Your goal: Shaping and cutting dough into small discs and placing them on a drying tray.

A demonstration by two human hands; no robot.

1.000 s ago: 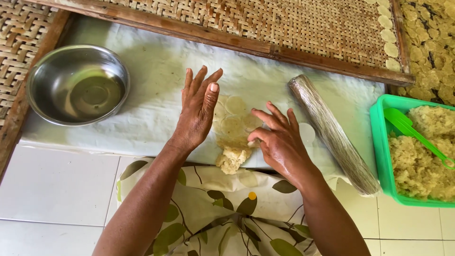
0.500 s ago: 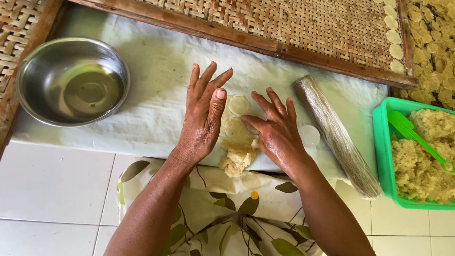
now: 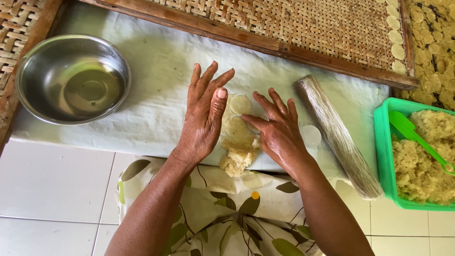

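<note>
Head view: hands (image 3: 241, 125) flank dough (image 3: 239, 151) near the cloth (image 3: 156, 95) edge.

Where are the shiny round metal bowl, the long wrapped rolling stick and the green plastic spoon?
Shiny round metal bowl (image 3: 42, 102): head view, on its inner left wall.
Long wrapped rolling stick (image 3: 334, 132): head view, on the middle of its length.
Green plastic spoon (image 3: 403, 125): head view, on its flat blade.

**Around the work cloth**

A steel bowl (image 3: 73, 78) sits at the left on the white cloth (image 3: 156, 71). A wrapped rolling pin (image 3: 336, 135) lies slantwise at the right, beside a green tub (image 3: 383, 156) of crumbly mash with a green spoon (image 3: 419, 140) in it. Behind, a woven tray (image 3: 303, 28) carries pale discs (image 3: 394, 28) along its edge. White floor tiles (image 3: 52, 189) below.
</note>
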